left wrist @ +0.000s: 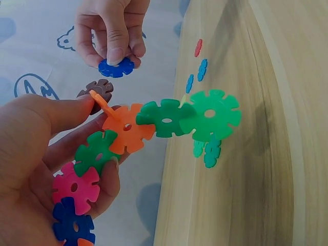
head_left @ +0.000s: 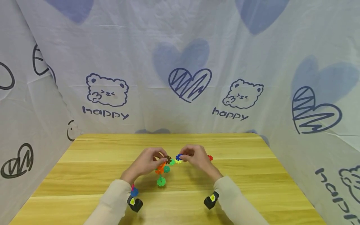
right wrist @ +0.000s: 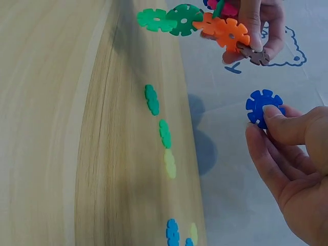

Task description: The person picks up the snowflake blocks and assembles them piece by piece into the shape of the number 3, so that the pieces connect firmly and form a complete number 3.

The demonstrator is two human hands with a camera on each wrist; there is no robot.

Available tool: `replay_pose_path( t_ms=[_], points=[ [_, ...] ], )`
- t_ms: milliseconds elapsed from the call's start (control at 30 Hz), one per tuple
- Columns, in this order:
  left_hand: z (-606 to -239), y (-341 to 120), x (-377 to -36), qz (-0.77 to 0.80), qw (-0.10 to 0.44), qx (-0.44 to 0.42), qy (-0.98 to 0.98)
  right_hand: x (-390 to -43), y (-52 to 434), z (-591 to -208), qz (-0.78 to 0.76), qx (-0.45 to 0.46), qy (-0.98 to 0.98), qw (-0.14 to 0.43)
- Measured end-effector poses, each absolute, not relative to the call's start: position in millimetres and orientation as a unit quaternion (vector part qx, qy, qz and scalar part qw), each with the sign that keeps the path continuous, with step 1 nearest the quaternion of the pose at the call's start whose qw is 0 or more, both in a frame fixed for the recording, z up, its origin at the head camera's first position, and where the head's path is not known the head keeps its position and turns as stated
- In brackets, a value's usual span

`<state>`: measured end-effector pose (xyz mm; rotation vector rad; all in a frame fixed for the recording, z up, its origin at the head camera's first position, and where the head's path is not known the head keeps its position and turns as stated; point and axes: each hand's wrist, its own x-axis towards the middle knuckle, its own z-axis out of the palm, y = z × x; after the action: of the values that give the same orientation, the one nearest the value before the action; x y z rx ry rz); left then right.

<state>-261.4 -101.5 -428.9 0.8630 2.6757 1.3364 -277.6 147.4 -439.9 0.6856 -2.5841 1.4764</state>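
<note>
My left hand [head_left: 146, 162] holds a joined string of plastic snowflake discs. In the left wrist view the string has an orange disc [left wrist: 128, 134] in the middle, green discs branching to the right, and a pink disc [left wrist: 76, 187] and dark blue disc [left wrist: 72, 220] lower down. A brown disc [right wrist: 254, 54] sits at the string's end, by the left fingertips. My right hand [head_left: 197, 156] pinches a single blue snowflake disc [right wrist: 258, 102] between thumb and fingers. That blue disc faces the brown one, with a gap between them.
Loose discs lie on the wooden table [head_left: 239, 187] beyond and below the hands, among them green [right wrist: 151, 99], yellow [right wrist: 170, 164], blue [right wrist: 172, 233] and red [head_left: 210, 157] ones. A white printed curtain [head_left: 146, 68] hangs behind the table and along both sides.
</note>
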Motion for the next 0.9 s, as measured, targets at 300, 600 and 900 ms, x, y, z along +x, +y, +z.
replay_pose_path(
  t_ms=[300,600,900],
  points=[
    [-427.3,-101.5,-261.5,0.421,0.005,0.274,0.865,-274.6,146.3,-439.3,0.499,0.241,-0.831,0.052],
    [-426.8,-101.2,-261.8,0.429,0.011,0.277,0.860,-272.1,142.8,-437.8,0.489,0.261,-0.829,0.078],
    [-429.0,-98.7,-262.7,0.438,0.020,0.272,0.857,-271.6,139.0,-441.4,0.468,0.307,-0.818,0.129]
  ],
)
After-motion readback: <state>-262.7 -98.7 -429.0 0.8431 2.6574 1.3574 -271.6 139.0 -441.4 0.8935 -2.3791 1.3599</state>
